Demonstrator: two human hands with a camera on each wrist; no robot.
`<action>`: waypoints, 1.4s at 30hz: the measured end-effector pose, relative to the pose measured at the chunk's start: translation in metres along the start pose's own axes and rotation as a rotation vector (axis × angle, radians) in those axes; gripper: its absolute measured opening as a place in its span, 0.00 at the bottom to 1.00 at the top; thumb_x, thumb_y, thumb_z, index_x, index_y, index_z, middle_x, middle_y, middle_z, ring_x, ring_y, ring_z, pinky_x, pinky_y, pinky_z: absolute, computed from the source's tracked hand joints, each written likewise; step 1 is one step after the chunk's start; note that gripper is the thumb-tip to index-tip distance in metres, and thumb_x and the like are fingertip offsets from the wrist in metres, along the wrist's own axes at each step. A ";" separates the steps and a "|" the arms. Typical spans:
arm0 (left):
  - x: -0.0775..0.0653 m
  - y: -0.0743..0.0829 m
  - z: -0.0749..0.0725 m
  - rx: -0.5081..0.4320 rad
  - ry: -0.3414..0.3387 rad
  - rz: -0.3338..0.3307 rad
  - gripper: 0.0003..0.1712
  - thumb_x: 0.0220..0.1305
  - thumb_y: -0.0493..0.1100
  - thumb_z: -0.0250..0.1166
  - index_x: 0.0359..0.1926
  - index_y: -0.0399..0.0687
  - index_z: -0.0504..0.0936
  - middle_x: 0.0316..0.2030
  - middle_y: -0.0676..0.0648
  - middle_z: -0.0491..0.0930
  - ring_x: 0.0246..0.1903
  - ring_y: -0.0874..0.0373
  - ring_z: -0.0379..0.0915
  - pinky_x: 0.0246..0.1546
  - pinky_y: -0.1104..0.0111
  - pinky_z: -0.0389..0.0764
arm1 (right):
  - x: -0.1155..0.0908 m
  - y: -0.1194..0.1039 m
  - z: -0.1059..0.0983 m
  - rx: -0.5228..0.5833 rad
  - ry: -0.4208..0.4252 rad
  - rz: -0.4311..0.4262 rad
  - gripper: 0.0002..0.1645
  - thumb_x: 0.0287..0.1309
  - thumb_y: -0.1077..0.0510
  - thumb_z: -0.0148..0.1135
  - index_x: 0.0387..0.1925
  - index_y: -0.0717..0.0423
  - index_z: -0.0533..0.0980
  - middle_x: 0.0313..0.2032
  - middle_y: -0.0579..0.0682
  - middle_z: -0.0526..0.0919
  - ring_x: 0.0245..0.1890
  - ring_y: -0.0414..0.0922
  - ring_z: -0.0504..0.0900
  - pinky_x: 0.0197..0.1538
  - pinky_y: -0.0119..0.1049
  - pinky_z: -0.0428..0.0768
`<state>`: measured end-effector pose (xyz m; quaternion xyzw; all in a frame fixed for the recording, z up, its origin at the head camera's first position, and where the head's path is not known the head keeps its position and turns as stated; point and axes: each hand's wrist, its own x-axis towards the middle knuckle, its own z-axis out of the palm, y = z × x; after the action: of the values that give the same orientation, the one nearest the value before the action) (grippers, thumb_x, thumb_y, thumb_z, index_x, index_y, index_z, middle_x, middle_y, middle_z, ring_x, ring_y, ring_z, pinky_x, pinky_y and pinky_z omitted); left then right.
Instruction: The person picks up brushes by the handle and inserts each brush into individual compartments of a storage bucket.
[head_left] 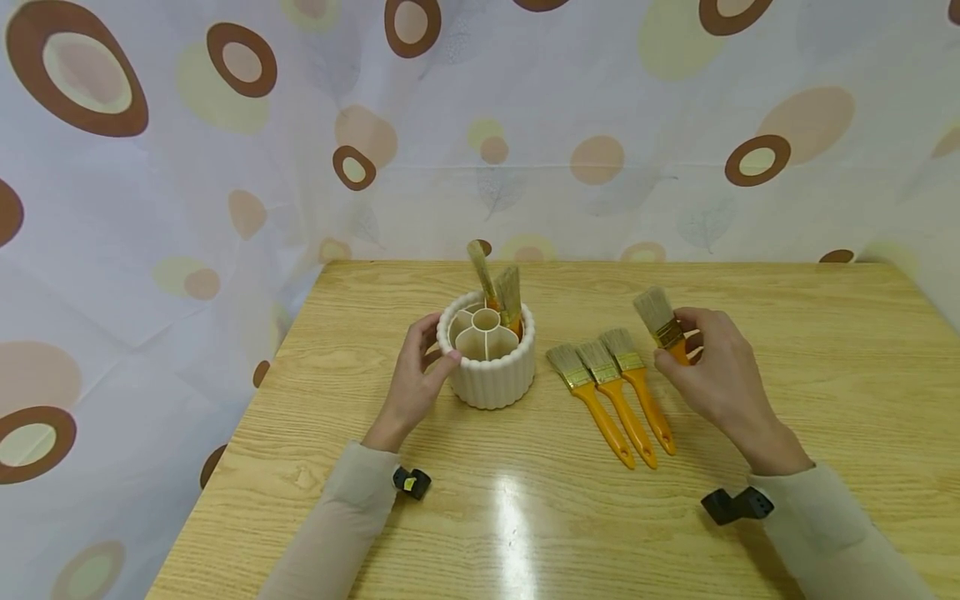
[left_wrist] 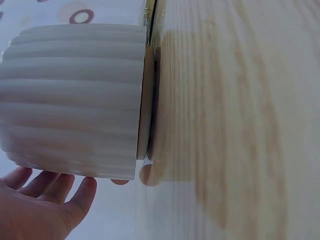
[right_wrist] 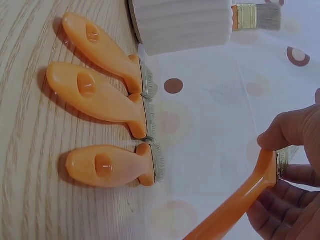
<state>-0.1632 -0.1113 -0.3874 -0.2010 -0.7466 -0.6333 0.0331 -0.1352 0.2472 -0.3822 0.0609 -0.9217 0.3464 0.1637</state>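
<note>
A cream, ribbed brush holder (head_left: pixel 491 379) with a divided top stands upright on the table. Two paintbrushes (head_left: pixel 510 292) are in its back compartments, bristles up. My left hand (head_left: pixel 415 371) holds the holder's left side, thumb at the rim and fingers round the wall; in the left wrist view the fingertips (left_wrist: pixel 87 187) meet the ribbed wall (left_wrist: pixel 75 100). To the right, my right hand (head_left: pixel 716 367) pinches another paintbrush (head_left: pixel 660 321) near its metal band, bristles up. Its orange handle (right_wrist: pixel 232 207) slants down in the right wrist view.
Between the holder and my right hand, three paintbrushes (head_left: pixel 611 396) lie side by side, bristles pointing away from me and handles towards me. The wooden table (head_left: pixel 450 533) ends at a patterned curtain (head_left: pixel 540 200) behind and on the left.
</note>
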 end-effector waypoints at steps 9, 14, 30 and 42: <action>0.000 -0.001 0.000 -0.003 0.005 -0.009 0.33 0.64 0.30 0.56 0.66 0.26 0.53 0.63 0.27 0.58 0.64 0.33 0.55 0.61 0.45 0.61 | 0.000 -0.003 0.002 0.018 0.019 -0.037 0.31 0.54 0.60 0.65 0.59 0.67 0.68 0.46 0.61 0.73 0.38 0.52 0.74 0.35 0.25 0.70; 0.000 -0.002 -0.001 0.007 0.012 -0.013 0.34 0.64 0.30 0.56 0.66 0.26 0.52 0.62 0.27 0.59 0.63 0.34 0.56 0.61 0.45 0.62 | 0.000 -0.004 0.004 0.028 0.025 -0.053 0.31 0.54 0.60 0.66 0.58 0.67 0.69 0.46 0.61 0.73 0.38 0.52 0.74 0.34 0.22 0.69; -0.002 0.002 -0.001 0.041 0.018 -0.027 0.34 0.65 0.31 0.56 0.68 0.27 0.54 0.64 0.30 0.60 0.64 0.37 0.56 0.62 0.48 0.63 | 0.000 -0.008 0.010 0.052 0.017 -0.077 0.31 0.54 0.62 0.66 0.58 0.66 0.68 0.46 0.59 0.73 0.37 0.50 0.74 0.34 0.22 0.70; -0.002 0.003 0.000 0.073 0.035 -0.043 0.31 0.68 0.31 0.54 0.68 0.27 0.54 0.63 0.30 0.59 0.64 0.38 0.58 0.62 0.50 0.64 | 0.001 -0.012 0.011 0.045 0.037 -0.119 0.30 0.52 0.64 0.66 0.58 0.67 0.69 0.45 0.59 0.73 0.36 0.49 0.75 0.34 0.24 0.72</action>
<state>-0.1607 -0.1110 -0.3850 -0.1726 -0.7727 -0.6095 0.0397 -0.1362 0.2306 -0.3824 0.1127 -0.9051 0.3580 0.1998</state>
